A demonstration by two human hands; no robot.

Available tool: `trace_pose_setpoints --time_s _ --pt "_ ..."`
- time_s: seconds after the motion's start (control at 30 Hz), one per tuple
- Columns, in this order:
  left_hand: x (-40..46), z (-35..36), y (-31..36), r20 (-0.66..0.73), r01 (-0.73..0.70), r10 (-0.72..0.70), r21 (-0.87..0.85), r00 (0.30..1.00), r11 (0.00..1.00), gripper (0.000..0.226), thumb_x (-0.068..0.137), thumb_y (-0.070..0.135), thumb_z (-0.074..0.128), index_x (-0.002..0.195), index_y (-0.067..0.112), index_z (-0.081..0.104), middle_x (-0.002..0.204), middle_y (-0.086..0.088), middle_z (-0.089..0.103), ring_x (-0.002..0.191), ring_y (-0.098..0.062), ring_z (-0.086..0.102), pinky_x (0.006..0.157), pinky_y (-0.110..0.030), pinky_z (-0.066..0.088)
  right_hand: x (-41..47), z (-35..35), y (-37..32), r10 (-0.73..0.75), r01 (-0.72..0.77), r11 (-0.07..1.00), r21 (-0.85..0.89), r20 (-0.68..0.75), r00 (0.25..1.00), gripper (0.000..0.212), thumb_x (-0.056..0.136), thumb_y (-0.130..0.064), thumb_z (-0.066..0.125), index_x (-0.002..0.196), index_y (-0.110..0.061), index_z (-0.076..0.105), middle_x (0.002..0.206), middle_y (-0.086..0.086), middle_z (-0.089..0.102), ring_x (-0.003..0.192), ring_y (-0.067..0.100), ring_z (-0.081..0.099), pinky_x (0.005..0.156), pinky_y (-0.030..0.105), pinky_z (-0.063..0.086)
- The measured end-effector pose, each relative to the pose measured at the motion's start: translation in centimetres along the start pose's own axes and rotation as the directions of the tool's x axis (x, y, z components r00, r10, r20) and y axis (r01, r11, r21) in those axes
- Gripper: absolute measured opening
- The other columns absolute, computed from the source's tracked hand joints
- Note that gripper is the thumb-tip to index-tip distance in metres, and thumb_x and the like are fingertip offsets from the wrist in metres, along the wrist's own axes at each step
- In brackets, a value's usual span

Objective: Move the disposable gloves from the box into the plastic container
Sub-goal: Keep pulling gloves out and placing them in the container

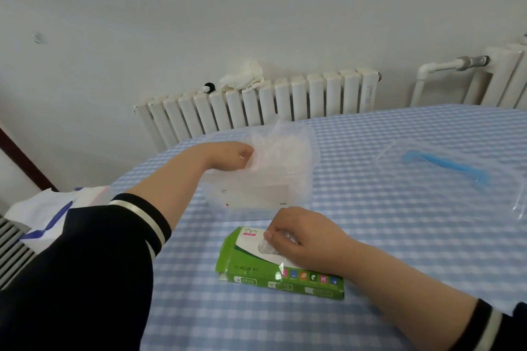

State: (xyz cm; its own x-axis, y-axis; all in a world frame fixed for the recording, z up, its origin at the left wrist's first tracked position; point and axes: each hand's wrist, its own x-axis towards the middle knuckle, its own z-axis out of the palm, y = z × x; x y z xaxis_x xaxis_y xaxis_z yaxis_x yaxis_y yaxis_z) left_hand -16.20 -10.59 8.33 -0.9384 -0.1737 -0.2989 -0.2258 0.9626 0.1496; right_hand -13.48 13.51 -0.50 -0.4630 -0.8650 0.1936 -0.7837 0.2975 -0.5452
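Pinching a thin, clear disposable glove [281, 145] by one edge, the left hand [228, 155] holds it bunched above the open top of the clear, squarish plastic container [256, 194], which I take as the place to let it fall inside without the film snagging on the rim. That container stands on the counter [399, 251], covered in a blue-and-white checked cloth, and it serves as the landmark: the flat green and white cardboard glove box [279, 265] lies just in front of it, on the person's side, near enough that a glove needs only a short lift across. Resting on top of this box, the right hand [299, 235] has its fingers curled at the oval opening, where it pinches a tuft of crumpled clear film [266, 246], probably the next glove; its weight on the light box should also keep it from sliding or lifting as the film pulls free. Both hands are therefore closed on glove material, one at each end of the transfer. To the right of the container, well apart, lies a clear flat lid with a blue strip [445, 169], likely set aside so the top stays open for filling. How many gloves are already inside I cannot tell, since the walls and the film are equally see-through. Beyond the container, past the counter's far edge, a white radiator [256, 102] stands against the wall.
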Motion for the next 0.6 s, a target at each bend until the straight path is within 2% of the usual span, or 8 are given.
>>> trace_pose_setpoints --time_s 0.07,0.23,0.37,0.43,0.47,0.53,0.57,0.6 --pt "-0.5 -0.9 0.4 -0.055 -0.014 0.016 0.020 0.998 1.000 0.022 0.099 0.024 0.047 0.110 0.012 0.063 0.124 -0.003 0.062 0.108 -0.020 0.056 0.099 -0.039 0.042 0.0 -0.2 -0.1 0.006 -0.006 1.000 0.005 0.010 1.000 0.032 0.097 -0.047 0.044 0.098 -0.026 0.068 0.097 -0.012 0.064 0.090 0.001 0.054 0.080 0.027 0.047" --pt "-2.9 -2.7 1.7 -0.217 -0.032 0.024 -0.031 0.976 0.999 0.028 0.103 0.029 0.045 0.123 0.021 0.063 0.119 0.010 0.060 0.109 -0.010 0.054 0.092 -0.026 0.037 0.0 -0.6 -0.3 0.039 -0.040 0.999 0.025 0.056 0.998 0.027 0.094 -0.051 0.050 0.102 -0.031 0.067 0.103 -0.015 0.066 0.095 0.001 0.057 0.085 0.028 0.049" --pt "-4.7 -1.3 4.1 -0.097 -0.132 0.121 -0.112 0.988 0.985 0.036 0.106 0.036 0.032 0.132 0.026 0.056 0.126 0.013 0.056 0.105 -0.002 0.050 0.088 -0.019 0.035 0.0 -0.7 -0.4 0.064 -0.066 0.997 0.026 0.059 0.996 0.027 0.091 -0.052 0.053 0.101 -0.031 0.068 0.103 -0.014 0.067 0.096 0.003 0.058 0.086 0.031 0.049" --pt "-5.1 -0.5 5.0 -0.134 -0.148 0.129 -0.138 0.982 0.979 0.042 0.106 0.041 0.026 0.132 0.026 0.056 0.132 0.012 0.055 0.112 -0.006 0.051 0.096 -0.022 0.035 0.0 -0.7 -0.5 0.065 -0.067 0.998 0.021 0.067 0.996 0.027 0.091 -0.053 0.054 0.099 -0.032 0.068 0.102 -0.014 0.067 0.095 0.003 0.058 0.086 0.031 0.049" --pt "-5.2 -0.1 5.4 -0.192 -0.134 0.119 -0.069 0.974 0.989 0.048 0.105 0.045 0.023 0.128 0.023 0.060 0.129 0.007 0.059 0.112 -0.011 0.054 0.098 -0.027 0.037 0.0 -0.8 -0.6 0.067 -0.068 0.998 0.014 0.075 0.995 0.028 0.090 -0.054 0.053 0.099 -0.032 0.068 0.102 -0.014 0.067 0.095 0.003 0.058 0.086 0.031 0.049" --pt "-5.5 0.7 5.7 -0.419 -0.100 0.143 0.123 0.897 0.987 0.059 0.103 0.050 0.021 0.111 0.014 0.066 0.109 -0.002 0.068 0.098 -0.018 0.062 0.089 -0.036 0.048 0.0 -1.2 -0.8 0.097 -0.100 0.995 0.019 0.106 0.990 0.030 0.090 -0.056 0.053 0.102 -0.033 0.068 0.105 -0.016 0.067 0.097 0.001 0.058 0.087 0.028 0.049" --pt "-5.9 1.4 5.6 -0.564 -0.141 0.198 0.144 0.802 0.980 0.058 0.103 0.049 0.023 0.103 0.012 0.068 0.098 -0.001 0.070 0.089 -0.017 0.063 0.082 -0.037 0.050 0.0 -1.6 -0.9 0.121 -0.127 0.991 0.041 0.129 0.984 0.031 0.090 -0.057 0.053 0.104 -0.034 0.068 0.108 -0.017 0.067 0.099 0.001 0.057 0.088 0.027 0.048" --pt "-6.5 2.3 5.6 -0.694 -0.242 0.252 0.115 0.674 0.964 0.055 0.103 0.047 0.028 0.095 0.013 0.070 0.089 0.002 0.070 0.080 -0.014 0.063 0.074 -0.035 0.051 0.0 -2.0 -0.9 0.143 -0.154 0.986 0.063 0.152 0.978 0.030 0.090 -0.056 0.054 0.106 -0.034 0.067 0.109 -0.018 0.066 0.100 0.001 0.057 0.089 0.025 0.047"
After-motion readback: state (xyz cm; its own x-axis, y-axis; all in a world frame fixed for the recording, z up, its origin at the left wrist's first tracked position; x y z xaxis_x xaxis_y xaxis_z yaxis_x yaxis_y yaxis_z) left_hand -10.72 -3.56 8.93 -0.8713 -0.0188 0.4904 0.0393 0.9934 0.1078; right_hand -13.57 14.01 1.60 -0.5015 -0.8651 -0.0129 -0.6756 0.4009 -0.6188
